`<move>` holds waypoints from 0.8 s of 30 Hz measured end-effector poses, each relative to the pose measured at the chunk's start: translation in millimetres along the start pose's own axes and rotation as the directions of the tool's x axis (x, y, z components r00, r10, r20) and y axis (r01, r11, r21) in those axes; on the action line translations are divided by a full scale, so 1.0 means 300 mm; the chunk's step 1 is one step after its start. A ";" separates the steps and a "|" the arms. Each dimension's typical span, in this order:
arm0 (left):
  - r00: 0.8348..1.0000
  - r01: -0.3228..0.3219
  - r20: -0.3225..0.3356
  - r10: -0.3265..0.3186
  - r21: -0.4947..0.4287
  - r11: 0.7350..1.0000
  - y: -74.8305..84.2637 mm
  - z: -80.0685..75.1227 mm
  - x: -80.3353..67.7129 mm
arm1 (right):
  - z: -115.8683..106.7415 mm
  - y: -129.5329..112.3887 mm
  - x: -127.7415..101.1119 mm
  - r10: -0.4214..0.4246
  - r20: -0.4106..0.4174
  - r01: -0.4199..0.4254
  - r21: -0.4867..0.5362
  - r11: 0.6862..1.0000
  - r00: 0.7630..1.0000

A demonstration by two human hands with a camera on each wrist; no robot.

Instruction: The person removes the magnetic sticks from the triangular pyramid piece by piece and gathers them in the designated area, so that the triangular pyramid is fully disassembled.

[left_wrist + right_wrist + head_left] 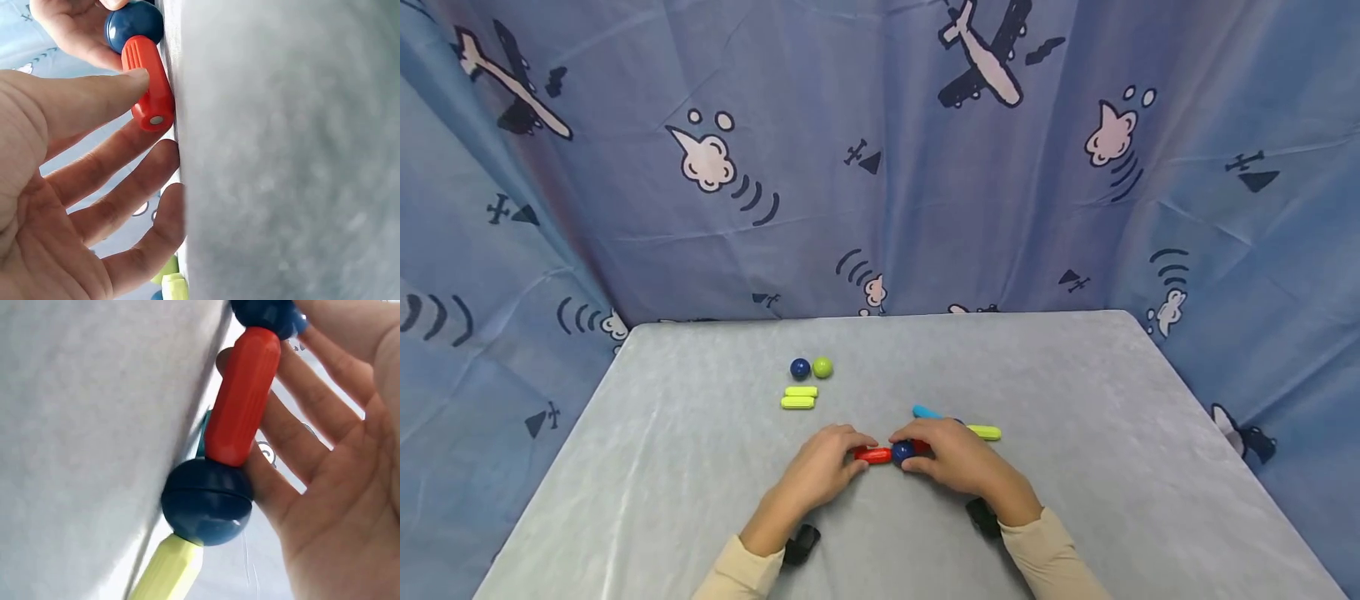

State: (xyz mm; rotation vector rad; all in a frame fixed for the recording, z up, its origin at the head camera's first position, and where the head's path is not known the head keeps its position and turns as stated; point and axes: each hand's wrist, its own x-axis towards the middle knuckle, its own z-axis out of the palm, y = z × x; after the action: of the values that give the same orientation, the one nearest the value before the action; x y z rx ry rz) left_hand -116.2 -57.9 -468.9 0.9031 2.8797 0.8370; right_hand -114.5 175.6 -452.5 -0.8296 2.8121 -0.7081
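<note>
My left hand (823,467) pinches a red magnetic rod (148,84) between thumb and index finger, its other fingers spread. A small metal disc shows on the rod's near end. The far end of this rod meets a blue ball (903,452). My right hand (958,457) pinches that ball between thumb and fingertips. From the ball a second red rod (242,397) runs along inside the right fingers to another blue ball (207,501). A yellow-green rod (985,432) joins that second ball. Behind the right hand, a light blue rod (927,412) sticks out, partly hidden.
Further back on the grey table (700,467), a dark blue ball (800,368) and a green ball (822,367) sit side by side. In front of them lie two yellow-green rods (798,402). A blue patterned curtain (880,208) hangs behind the table.
</note>
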 end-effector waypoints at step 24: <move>0.998 0.066 -0.027 -0.064 0.062 0.996 0.002 0.002 -0.003 | 0.013 0.008 0.012 -0.028 -0.023 0.028 0.013 1.000 0.999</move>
State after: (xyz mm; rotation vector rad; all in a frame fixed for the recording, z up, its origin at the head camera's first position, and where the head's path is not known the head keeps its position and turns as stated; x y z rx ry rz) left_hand -115.0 -57.7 -469.4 0.8043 2.9546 0.7622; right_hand -117.8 173.8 -457.0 -0.8662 2.8173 -0.7447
